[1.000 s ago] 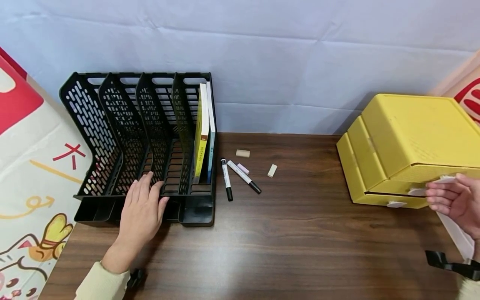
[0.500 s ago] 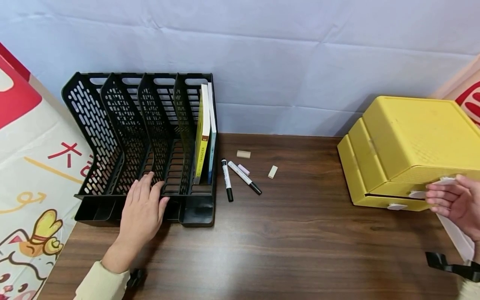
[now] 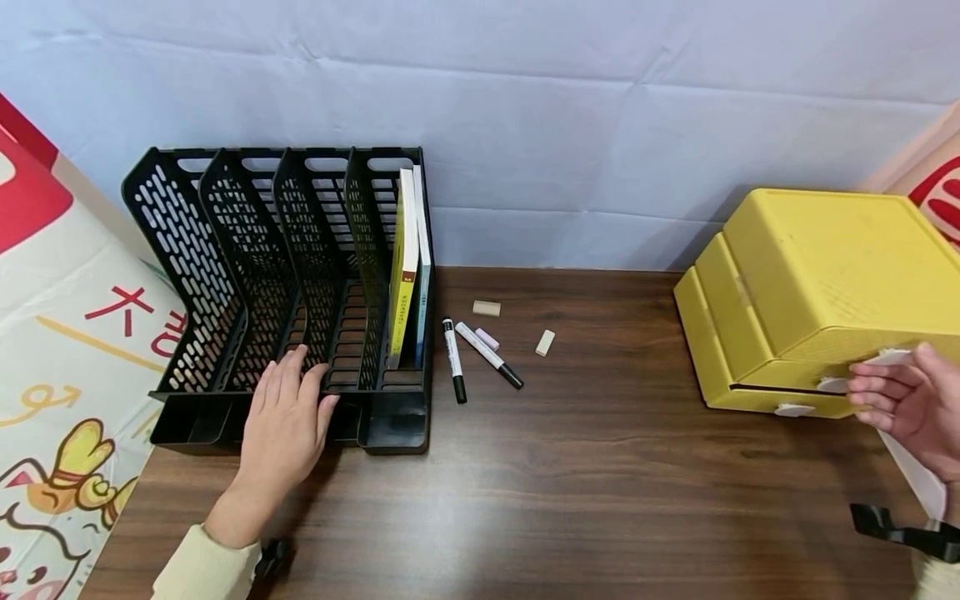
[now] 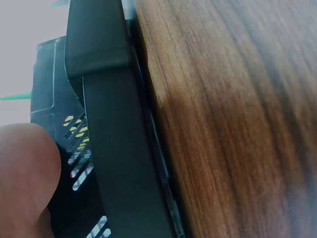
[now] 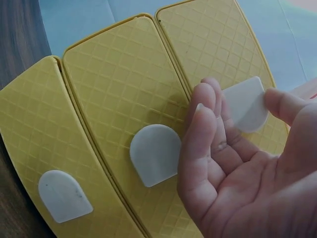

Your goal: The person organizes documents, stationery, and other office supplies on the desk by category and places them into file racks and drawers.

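Observation:
My left hand (image 3: 281,425) rests with straight fingers on the front edge of a black file organizer (image 3: 393,421), thumb over its front tray. In the left wrist view, part of that hand (image 4: 25,173) shows beside the organizer's dark wall (image 4: 119,134). At the right, my right hand (image 3: 911,400) is at the front of a yellow drawer box (image 3: 847,267). Its thumb and curled fingers pinch the white handle (image 5: 246,104) of the top drawer. Two lower drawers have white handles (image 5: 156,153) too; all three fronts look closed in the right wrist view.
Two books (image 3: 405,267) stand in the organizer's rightmost slot. On the wooden table (image 3: 570,483) between organizer and drawers lie two markers (image 3: 487,354), a pale purple piece (image 3: 487,338), a tan block (image 3: 486,308) and a small white block (image 3: 545,342). A pale cloth (image 3: 540,125) hangs behind.
The right hand's thumb and fingers have shifted very slightly at the handle. Left hand, organizer and drawers stay put; the head view sways a little.

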The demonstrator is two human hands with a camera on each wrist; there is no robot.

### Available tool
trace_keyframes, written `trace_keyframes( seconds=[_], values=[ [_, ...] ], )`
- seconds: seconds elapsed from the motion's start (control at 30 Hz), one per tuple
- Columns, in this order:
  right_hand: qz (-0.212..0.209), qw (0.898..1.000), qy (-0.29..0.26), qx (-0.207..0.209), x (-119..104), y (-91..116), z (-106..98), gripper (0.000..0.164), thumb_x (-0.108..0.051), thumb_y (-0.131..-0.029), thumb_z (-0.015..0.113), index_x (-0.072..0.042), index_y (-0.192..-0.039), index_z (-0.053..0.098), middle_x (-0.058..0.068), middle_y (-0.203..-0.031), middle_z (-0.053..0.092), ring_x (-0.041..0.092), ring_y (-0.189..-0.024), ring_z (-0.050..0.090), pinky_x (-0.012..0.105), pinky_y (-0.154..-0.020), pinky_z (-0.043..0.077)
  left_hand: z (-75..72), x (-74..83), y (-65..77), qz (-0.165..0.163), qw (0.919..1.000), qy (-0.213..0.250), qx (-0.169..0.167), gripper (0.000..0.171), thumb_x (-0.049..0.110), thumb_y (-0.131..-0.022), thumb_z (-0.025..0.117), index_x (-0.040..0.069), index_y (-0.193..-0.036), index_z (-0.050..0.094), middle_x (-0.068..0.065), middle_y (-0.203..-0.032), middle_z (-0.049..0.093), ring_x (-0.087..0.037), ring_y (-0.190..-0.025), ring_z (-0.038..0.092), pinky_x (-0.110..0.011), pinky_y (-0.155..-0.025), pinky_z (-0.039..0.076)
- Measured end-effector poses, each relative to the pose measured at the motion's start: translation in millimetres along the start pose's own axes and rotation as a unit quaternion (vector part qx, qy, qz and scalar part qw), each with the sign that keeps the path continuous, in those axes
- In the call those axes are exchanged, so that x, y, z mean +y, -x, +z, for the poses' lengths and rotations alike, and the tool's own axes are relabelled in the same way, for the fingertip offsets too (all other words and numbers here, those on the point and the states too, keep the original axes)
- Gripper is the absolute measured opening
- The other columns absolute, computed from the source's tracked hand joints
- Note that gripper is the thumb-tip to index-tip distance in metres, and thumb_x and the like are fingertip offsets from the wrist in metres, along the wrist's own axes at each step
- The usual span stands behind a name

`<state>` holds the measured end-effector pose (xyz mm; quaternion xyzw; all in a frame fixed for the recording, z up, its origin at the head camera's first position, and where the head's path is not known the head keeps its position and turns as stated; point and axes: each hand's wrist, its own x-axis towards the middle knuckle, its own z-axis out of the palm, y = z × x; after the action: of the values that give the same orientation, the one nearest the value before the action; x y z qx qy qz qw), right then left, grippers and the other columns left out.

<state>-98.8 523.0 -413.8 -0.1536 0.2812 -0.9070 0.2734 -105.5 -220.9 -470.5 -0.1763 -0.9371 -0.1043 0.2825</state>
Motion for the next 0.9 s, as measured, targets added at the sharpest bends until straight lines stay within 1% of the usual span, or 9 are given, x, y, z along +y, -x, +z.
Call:
trace_keyframes(
  seconds=[0.13,0.33,0.43,0.53,0.57,0.67,0.73,0.8,0.9],
  values=[
    [-0.014,0.999,-0.015,-0.027,4.8,-0.6,-1.2,0.081,-0.043,-0.110,0.003,0.020,-0.139,0.046,0.037,-0.133,0.056,0.045,-0.125,0.058,0.048,-0.102,0.050,0.2,-0.1,-0.8,0.001,1.0000,-0.001,0.000,0.062,0.044,-0.111,0.024,-0.007,-0.123,0.057,-0.032,-0.144,0.047,-0.049,-0.132,0.045,-0.060,-0.112,0.032],
    [-0.038,0.998,0.018,-0.048,12.1,1.2,-2.9,0.081,-0.040,-0.109,-0.002,0.019,-0.142,0.042,0.037,-0.134,0.055,0.045,-0.124,0.058,0.047,-0.101,0.051,-0.5,-0.1,-0.7,0.000,1.0000,0.000,-0.004,0.062,0.044,-0.111,0.024,-0.007,-0.123,0.057,-0.032,-0.144,0.047,-0.048,-0.134,0.044,-0.059,-0.114,0.030],
    [-0.037,0.997,-0.001,-0.065,17.4,1.9,-3.5,0.078,-0.037,-0.109,-0.002,0.021,-0.142,0.039,0.039,-0.135,0.052,0.047,-0.126,0.055,0.048,-0.103,0.050,-0.9,0.0,-0.8,-0.001,1.0000,0.000,-0.005,0.062,0.044,-0.111,0.024,-0.007,-0.123,0.057,-0.032,-0.144,0.047,-0.048,-0.134,0.044,-0.058,-0.116,0.029],
    [-0.031,0.998,0.010,-0.061,22.1,2.9,-2.7,0.076,-0.035,-0.110,0.000,0.020,-0.141,0.041,0.037,-0.136,0.053,0.046,-0.126,0.056,0.047,-0.104,0.049,-1.0,0.1,-1.1,-0.001,1.0000,0.000,-0.005,0.061,0.043,-0.111,0.024,-0.007,-0.123,0.057,-0.032,-0.144,0.046,-0.048,-0.134,0.044,-0.057,-0.116,0.028],
    [-0.027,0.997,-0.005,-0.065,24.3,3.2,-2.8,0.075,-0.035,-0.110,0.001,0.021,-0.141,0.040,0.039,-0.136,0.051,0.047,-0.127,0.055,0.048,-0.106,0.048,-1.0,0.0,-1.1,-0.001,1.0000,0.000,-0.005,0.061,0.043,-0.111,0.025,-0.007,-0.124,0.057,-0.032,-0.144,0.046,-0.048,-0.134,0.044,-0.057,-0.116,0.028],
    [-0.018,0.998,0.019,-0.056,29.9,4.7,-2.6,0.076,-0.035,-0.109,-0.001,0.019,-0.140,0.044,0.035,-0.136,0.055,0.044,-0.126,0.057,0.046,-0.105,0.048,-0.9,-0.1,-1.4,-0.001,1.0000,0.001,-0.004,0.060,0.043,-0.111,0.025,-0.007,-0.124,0.056,-0.032,-0.144,0.046,-0.048,-0.134,0.044,-0.057,-0.117,0.027],
    [-0.009,0.998,0.017,-0.055,33.5,5.3,-3.3,0.077,-0.035,-0.109,-0.001,0.019,-0.140,0.045,0.035,-0.136,0.055,0.043,-0.126,0.057,0.046,-0.106,0.047,-0.7,-0.2,-1.3,-0.001,1.0000,0.001,-0.003,0.060,0.043,-0.111,0.025,-0.007,-0.124,0.057,-0.032,-0.144,0.047,-0.048,-0.134,0.044,-0.056,-0.118,0.026],
    [0.001,0.999,0.026,-0.047,36.1,5.7,-3.9,0.078,-0.035,-0.109,-0.002,0.017,-0.140,0.047,0.033,-0.135,0.057,0.040,-0.126,0.059,0.044,-0.106,0.048,-0.7,-0.2,-1.1,0.000,1.0000,0.002,-0.002,0.060,0.043,-0.111,0.026,-0.007,-0.123,0.057,-0.032,-0.144,0.047,-0.049,-0.133,0.044,-0.057,-0.117,0.027],
    [0.017,0.999,0.022,-0.035,38.0,5.6,-6.0,0.079,-0.037,-0.108,-0.001,0.016,-0.139,0.048,0.032,-0.133,0.059,0.038,-0.125,0.060,0.043,-0.105,0.049,-0.8,0.0,-0.3,-0.001,1.0000,0.002,-0.001,0.060,0.043,-0.111,0.026,-0.007,-0.123,0.057,-0.033,-0.144,0.047,-0.049,-0.133,0.044,-0.057,-0.117,0.027]
  ],
)
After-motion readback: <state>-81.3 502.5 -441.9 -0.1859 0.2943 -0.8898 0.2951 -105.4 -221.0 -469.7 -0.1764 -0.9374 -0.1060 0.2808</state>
